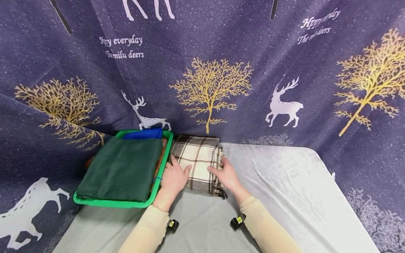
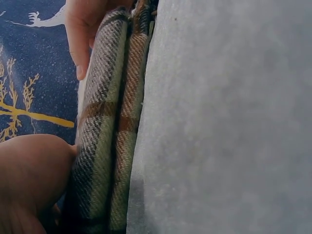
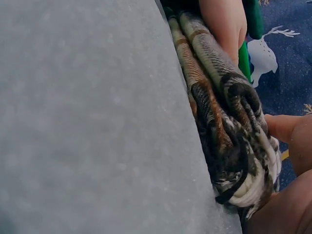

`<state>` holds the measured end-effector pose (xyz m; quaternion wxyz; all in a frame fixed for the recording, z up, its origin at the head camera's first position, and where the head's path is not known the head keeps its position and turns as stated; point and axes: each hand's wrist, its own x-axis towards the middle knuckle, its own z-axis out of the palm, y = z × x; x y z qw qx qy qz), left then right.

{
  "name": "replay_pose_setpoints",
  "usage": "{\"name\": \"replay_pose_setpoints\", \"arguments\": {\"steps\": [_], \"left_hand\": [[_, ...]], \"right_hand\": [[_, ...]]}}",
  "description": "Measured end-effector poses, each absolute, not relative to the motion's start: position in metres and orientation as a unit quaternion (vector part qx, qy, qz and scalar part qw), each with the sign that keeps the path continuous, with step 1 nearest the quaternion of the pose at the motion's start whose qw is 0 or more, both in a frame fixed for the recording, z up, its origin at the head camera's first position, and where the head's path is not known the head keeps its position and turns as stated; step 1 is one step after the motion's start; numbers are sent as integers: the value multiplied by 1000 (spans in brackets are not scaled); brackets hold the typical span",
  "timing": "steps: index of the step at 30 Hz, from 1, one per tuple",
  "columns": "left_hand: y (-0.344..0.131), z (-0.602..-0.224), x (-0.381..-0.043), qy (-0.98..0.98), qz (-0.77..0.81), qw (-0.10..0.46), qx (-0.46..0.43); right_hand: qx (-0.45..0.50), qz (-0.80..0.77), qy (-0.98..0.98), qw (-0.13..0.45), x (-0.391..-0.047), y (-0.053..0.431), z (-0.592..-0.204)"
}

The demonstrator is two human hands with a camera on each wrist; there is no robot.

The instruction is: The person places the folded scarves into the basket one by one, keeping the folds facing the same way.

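A folded plaid scarf [image 1: 197, 154] in white, brown and grey lies on the table, close against the basket's right side. Its fringe [image 3: 251, 183] gathers along the right edge, and stacked folds show at the front in the left wrist view. My left hand [image 1: 174, 177] holds the left edge, thumb over the top, fingers down between scarf and basket. At the opposite edge, my right hand [image 1: 228, 175] grips beside the fringe, its thumb on the upper face. The fingertips of both hands are partly hidden.
To the left stands a green plastic basket [image 1: 171, 140] with a folded dark green cloth [image 1: 123, 168] on top. Blue fabric [image 1: 145, 134] shows behind it, brown fabric along its right. A light grey cover [image 1: 278, 182] spreads over the table. A deer-print curtain [image 1: 158, 80] hangs behind.
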<state>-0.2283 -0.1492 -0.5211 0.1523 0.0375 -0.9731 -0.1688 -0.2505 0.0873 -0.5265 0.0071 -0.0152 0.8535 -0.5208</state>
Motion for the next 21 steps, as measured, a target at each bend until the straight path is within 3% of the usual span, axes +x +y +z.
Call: {"name": "replay_pose_setpoints", "arguments": {"steps": [21], "left_hand": [[-149, -520, -227, -960, -226, 162, 43]], "right_hand": [[-10, -558, 830, 23, -251, 88, -530]]}}
